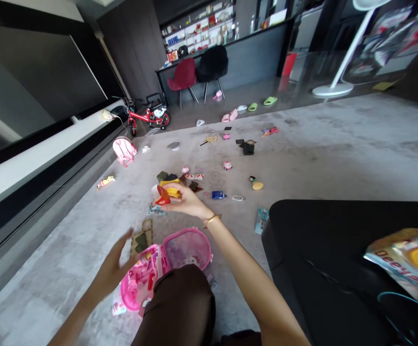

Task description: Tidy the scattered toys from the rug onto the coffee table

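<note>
My right hand [184, 199] reaches out over the carpet with its fingers closed on a small red holder with a pale inside [162, 195]. Yellow pieces show beside the fingers; whether they are held too I cannot tell. My left hand [117, 257] hangs at the lower left, fingers stretched out and thumb apart, with nothing in it. Just right of that hand, a pink toy case [131, 293] lies open, full of small pink and red pieces. Its clear pink lid [187, 247] is folded back toward my right forearm.
Felt-like pieces [163, 176], a blue packet [218, 195] and other toys lie scattered on the carpet. A pink backpack [124, 150] and a red child's bike [144, 117] stand at the left. A black seat [320, 240] with a snack bag [407, 259] is close at right.
</note>
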`<action>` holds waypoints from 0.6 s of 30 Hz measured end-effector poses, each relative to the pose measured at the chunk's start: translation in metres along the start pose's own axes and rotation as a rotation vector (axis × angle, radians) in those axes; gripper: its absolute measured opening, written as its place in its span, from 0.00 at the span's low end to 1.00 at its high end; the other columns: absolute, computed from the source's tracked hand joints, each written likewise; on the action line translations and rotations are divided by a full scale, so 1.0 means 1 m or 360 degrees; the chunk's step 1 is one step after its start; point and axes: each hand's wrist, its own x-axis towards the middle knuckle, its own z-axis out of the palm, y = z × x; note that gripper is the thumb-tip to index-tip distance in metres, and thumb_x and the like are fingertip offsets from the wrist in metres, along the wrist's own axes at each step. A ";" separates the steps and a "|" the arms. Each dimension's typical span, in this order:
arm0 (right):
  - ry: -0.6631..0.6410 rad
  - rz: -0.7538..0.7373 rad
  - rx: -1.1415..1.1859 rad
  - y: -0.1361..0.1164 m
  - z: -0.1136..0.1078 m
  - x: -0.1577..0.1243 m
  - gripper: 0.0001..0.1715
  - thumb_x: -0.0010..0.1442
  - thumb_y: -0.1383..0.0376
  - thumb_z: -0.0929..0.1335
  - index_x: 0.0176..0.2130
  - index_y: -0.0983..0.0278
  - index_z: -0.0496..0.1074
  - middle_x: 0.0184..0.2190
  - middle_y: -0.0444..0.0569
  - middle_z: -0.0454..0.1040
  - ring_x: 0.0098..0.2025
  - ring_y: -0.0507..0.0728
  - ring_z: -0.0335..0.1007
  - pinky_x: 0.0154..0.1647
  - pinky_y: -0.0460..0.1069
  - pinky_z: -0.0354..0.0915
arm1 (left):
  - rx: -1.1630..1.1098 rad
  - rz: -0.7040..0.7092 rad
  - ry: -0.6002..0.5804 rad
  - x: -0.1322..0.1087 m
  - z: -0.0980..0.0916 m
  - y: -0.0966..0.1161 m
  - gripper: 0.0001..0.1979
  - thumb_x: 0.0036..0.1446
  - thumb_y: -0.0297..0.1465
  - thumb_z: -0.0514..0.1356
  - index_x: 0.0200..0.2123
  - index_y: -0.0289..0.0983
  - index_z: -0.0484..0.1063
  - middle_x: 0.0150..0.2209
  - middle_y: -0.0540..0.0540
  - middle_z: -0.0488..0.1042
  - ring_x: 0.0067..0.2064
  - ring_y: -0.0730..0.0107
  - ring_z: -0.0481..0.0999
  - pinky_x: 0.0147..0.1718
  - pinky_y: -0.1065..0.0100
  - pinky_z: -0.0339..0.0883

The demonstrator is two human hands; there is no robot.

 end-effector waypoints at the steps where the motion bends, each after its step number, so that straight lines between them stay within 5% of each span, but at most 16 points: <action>1: -0.0054 0.0020 -0.0053 -0.001 -0.001 -0.003 0.35 0.37 0.63 0.81 0.45 0.62 0.73 0.54 0.49 0.72 0.51 0.56 0.74 0.58 0.55 0.69 | -0.0259 0.0103 -0.0035 0.019 0.005 0.018 0.33 0.59 0.44 0.63 0.65 0.46 0.59 0.66 0.43 0.62 0.63 0.57 0.67 0.60 0.57 0.65; 5: -0.0069 -0.0008 -0.0269 -0.010 -0.015 -0.016 0.33 0.43 0.61 0.80 0.48 0.63 0.73 0.54 0.52 0.71 0.53 0.57 0.73 0.60 0.54 0.66 | -0.1232 0.0294 -0.0037 0.090 0.049 0.095 0.36 0.54 0.42 0.67 0.64 0.42 0.61 0.65 0.39 0.64 0.63 0.55 0.67 0.61 0.56 0.63; 8: 0.0038 0.0041 -0.0416 -0.022 -0.037 -0.025 0.35 0.45 0.59 0.80 0.51 0.62 0.73 0.55 0.52 0.71 0.54 0.58 0.71 0.59 0.54 0.67 | -0.1461 0.0210 0.0097 0.114 0.082 0.119 0.34 0.53 0.40 0.68 0.61 0.40 0.63 0.59 0.38 0.71 0.57 0.58 0.74 0.54 0.59 0.70; 13: 0.0465 0.0169 -0.0473 -0.051 -0.067 -0.038 0.25 0.61 0.53 0.69 0.56 0.58 0.71 0.49 0.48 0.74 0.45 0.54 0.72 0.40 0.47 0.71 | -0.0988 0.0426 0.0156 0.133 0.108 0.111 0.34 0.51 0.33 0.68 0.61 0.39 0.64 0.55 0.38 0.73 0.55 0.56 0.73 0.54 0.56 0.68; 18: 0.0489 0.0318 -0.0572 -0.052 -0.062 -0.032 0.45 0.58 0.64 0.69 0.69 0.55 0.50 0.47 0.46 0.72 0.37 0.50 0.67 0.34 0.44 0.67 | -0.0607 0.0762 0.0121 0.145 0.116 0.122 0.27 0.52 0.31 0.69 0.55 0.36 0.70 0.47 0.38 0.77 0.52 0.52 0.71 0.52 0.55 0.68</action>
